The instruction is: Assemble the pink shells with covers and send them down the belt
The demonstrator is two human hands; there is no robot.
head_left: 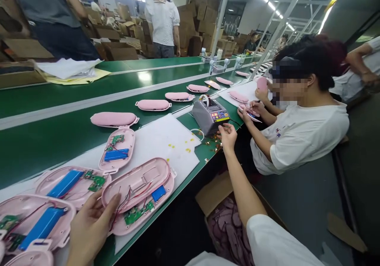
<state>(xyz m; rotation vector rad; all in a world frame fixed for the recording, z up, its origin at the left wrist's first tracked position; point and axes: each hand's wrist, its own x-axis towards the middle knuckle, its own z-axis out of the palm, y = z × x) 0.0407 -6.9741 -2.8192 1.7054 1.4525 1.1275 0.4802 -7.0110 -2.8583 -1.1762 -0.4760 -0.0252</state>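
My left hand point(93, 222) grips the near end of a pink plastic shell half point(151, 171), thumb on top. It lies tilted over a matching pink shell point(130, 228) with a green circuit board and a blue battery point(158, 193); red and black wires run between them. My right hand point(228, 137) is at the front corner of a grey tape dispenser point(204, 117), fingers curled in a pinch; whatever is between the fingertips is too small to make out. Left of my left hand lie several open pink shells point(69, 218) with blue batteries and circuit boards.
A white foam sheet point(157, 139) with yellow tape bits covers the green bench point(71, 99). Closed pink cases point(114, 119) stand in a row behind. A cardboard box point(215, 192) of pink parts sits below the edge. A co-worker point(303, 135) works at the right.
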